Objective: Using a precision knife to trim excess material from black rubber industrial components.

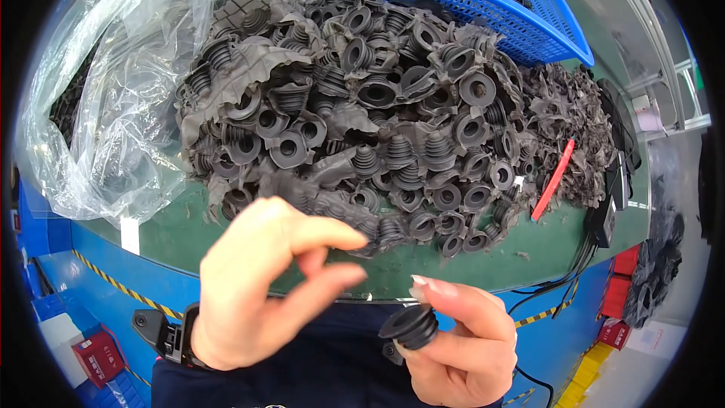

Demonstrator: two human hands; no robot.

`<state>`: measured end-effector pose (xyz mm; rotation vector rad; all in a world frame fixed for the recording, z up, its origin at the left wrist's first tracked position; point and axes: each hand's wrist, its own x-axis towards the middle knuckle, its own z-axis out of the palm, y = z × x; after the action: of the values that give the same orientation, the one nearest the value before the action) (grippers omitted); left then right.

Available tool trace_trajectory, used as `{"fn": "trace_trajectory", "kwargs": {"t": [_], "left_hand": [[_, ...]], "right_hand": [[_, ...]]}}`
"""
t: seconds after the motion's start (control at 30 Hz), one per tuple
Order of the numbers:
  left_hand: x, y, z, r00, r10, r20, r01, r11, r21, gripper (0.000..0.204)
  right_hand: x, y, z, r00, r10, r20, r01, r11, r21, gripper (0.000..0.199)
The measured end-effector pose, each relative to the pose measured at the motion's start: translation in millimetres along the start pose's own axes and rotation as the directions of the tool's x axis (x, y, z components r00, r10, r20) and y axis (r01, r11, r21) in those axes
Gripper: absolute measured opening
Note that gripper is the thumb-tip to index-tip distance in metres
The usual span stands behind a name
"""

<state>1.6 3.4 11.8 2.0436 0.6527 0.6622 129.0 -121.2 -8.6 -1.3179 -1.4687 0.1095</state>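
My right hand (461, 344) holds a small black ribbed rubber boot (411, 328) between thumb and fingers, low in the view over my lap. My left hand (264, 279) hovers just left of it, fingers loosely apart, index and thumb extended toward the boot, holding nothing. Beyond both hands, a large heap of dark grey rubber boots with ragged flash (362, 113) covers the green table (181, 234).
A blue perforated basket (483, 7) with more boots sits at the back right. A clear plastic bag (113, 83) lies at the left. A pile of trimmed rubber scraps (574, 128), a red tool (553, 179) and black cables (604, 219) sit at the right.
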Motion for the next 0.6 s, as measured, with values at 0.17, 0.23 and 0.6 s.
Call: {"fn": "trace_trajectory", "kwargs": {"t": [0.17,0.23,0.6], "left_hand": [[2,-9,1,0.950,0.308,0.059,-0.295,0.942,-0.160,0.044],[-7,-7,-3,0.904,0.425,0.036,-0.426,0.903,0.058,0.033],[-2,-8,-6,0.958,0.091,-0.272,-0.062,0.992,0.112,0.007]], "right_hand": [[12,-46,23,0.838,0.476,-0.266,-0.472,0.878,0.084,0.017],[18,-40,25,0.667,0.659,-0.348,-0.594,0.752,0.285,0.018],[-7,-16,23,0.944,0.288,-0.161,-0.281,0.958,0.063,0.020]]}}
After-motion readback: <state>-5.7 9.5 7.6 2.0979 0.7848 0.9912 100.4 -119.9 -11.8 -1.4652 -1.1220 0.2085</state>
